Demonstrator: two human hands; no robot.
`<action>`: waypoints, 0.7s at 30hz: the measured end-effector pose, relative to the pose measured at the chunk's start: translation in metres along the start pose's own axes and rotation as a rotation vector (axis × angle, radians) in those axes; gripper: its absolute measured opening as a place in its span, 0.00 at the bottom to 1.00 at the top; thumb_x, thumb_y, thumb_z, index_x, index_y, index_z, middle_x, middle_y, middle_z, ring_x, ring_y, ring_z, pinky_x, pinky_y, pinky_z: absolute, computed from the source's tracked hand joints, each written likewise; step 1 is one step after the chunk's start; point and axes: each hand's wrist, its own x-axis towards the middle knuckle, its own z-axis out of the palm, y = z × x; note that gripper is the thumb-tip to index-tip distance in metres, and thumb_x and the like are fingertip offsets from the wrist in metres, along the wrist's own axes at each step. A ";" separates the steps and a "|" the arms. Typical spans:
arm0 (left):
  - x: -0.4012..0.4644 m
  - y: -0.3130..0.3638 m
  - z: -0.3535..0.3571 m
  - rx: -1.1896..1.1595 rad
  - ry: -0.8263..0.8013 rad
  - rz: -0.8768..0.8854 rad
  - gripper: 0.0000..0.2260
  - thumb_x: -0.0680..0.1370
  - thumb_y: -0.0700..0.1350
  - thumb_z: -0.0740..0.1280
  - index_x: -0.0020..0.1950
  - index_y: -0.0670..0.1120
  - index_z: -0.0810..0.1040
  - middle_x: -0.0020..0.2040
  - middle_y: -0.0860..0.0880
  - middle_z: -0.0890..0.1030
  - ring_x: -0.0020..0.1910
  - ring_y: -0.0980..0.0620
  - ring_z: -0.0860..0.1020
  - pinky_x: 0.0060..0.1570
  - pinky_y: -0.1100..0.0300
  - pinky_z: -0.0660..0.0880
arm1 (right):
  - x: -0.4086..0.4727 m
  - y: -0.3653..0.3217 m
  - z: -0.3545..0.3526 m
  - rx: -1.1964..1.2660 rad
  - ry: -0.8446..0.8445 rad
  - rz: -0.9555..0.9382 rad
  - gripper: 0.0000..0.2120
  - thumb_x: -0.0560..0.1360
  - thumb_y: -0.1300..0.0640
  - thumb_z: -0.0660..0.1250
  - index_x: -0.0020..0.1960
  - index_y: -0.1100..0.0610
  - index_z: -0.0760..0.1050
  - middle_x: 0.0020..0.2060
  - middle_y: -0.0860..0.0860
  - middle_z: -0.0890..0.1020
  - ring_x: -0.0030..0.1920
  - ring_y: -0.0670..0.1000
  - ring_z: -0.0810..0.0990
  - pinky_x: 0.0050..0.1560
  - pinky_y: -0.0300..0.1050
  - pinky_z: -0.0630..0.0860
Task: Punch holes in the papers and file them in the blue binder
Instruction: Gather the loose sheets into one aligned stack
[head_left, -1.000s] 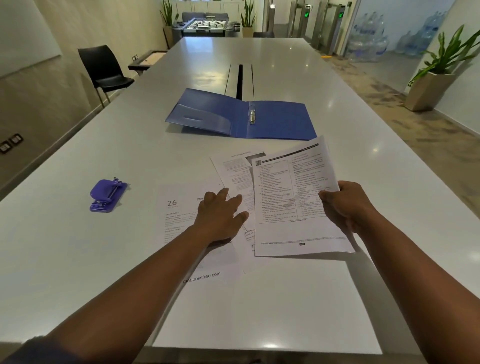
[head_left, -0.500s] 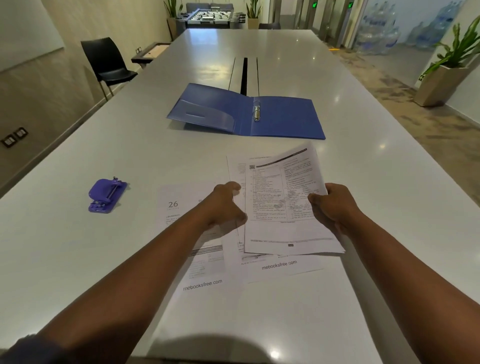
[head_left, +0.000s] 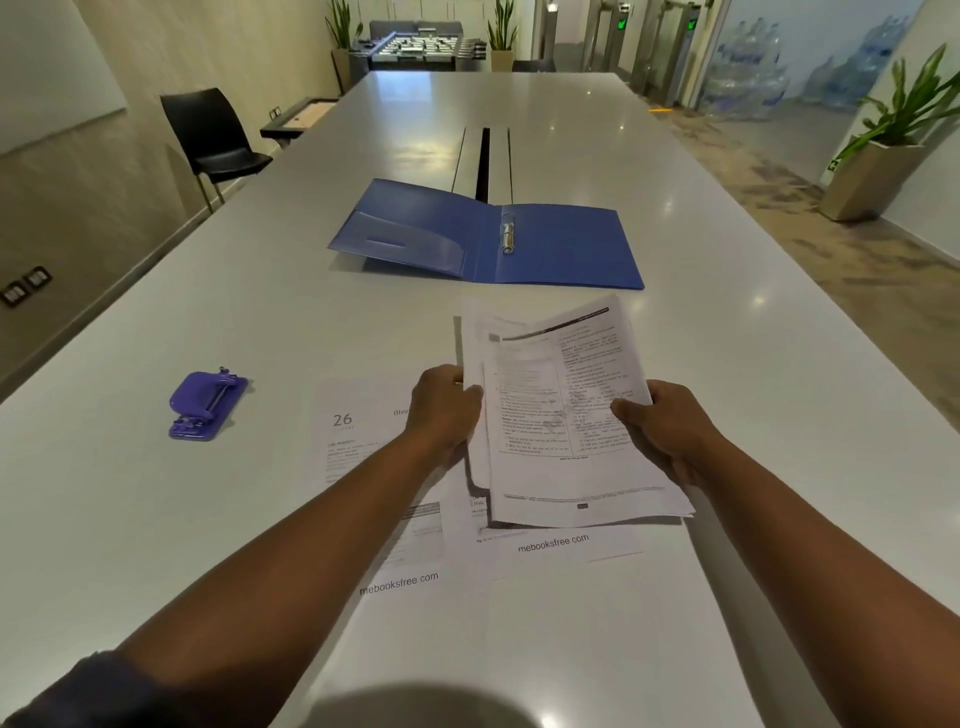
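Observation:
I hold a small stack of printed papers (head_left: 561, 410) just above the white table. My left hand (head_left: 447, 410) grips its left edge and my right hand (head_left: 665, 426) grips its right edge. Two more printed sheets lie flat under my arms: one marked "26" (head_left: 358, 441) at the left, another (head_left: 561, 545) beneath the held stack. The blue binder (head_left: 561, 249) lies open beyond the papers, its metal rings (head_left: 507, 238) upright at the spine. A purple hole punch (head_left: 207, 405) sits on the table to the left, apart from everything.
The long white table (head_left: 727, 364) runs away from me, with a dark cable slot (head_left: 484, 156) down its middle behind the binder. A black chair (head_left: 213, 140) stands at the left side. A potted plant (head_left: 883, 156) stands on the floor at the right.
My left hand left the sheets on the table and took the left edge of a second sheet, drawing it under the one in my right hand. Both hands now hold the gathered stack.

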 end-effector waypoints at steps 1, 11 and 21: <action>-0.002 0.004 -0.003 0.103 0.074 0.074 0.07 0.81 0.39 0.65 0.53 0.46 0.83 0.51 0.51 0.85 0.41 0.55 0.82 0.33 0.68 0.73 | -0.002 0.001 -0.001 0.028 0.008 -0.002 0.04 0.79 0.60 0.70 0.52 0.54 0.82 0.45 0.53 0.88 0.47 0.69 0.86 0.56 0.71 0.80; -0.024 0.074 -0.065 0.296 0.273 0.480 0.08 0.83 0.44 0.63 0.55 0.44 0.81 0.48 0.51 0.82 0.38 0.58 0.77 0.31 0.72 0.66 | -0.012 0.006 -0.010 0.210 0.058 -0.035 0.09 0.81 0.63 0.69 0.60 0.58 0.80 0.50 0.50 0.87 0.40 0.49 0.88 0.35 0.38 0.82; -0.050 0.101 -0.111 0.176 0.246 0.507 0.08 0.84 0.45 0.63 0.58 0.49 0.81 0.50 0.57 0.82 0.42 0.62 0.80 0.35 0.73 0.72 | -0.021 0.001 -0.009 0.377 0.077 -0.018 0.12 0.81 0.65 0.67 0.64 0.61 0.77 0.53 0.53 0.85 0.47 0.53 0.86 0.37 0.40 0.84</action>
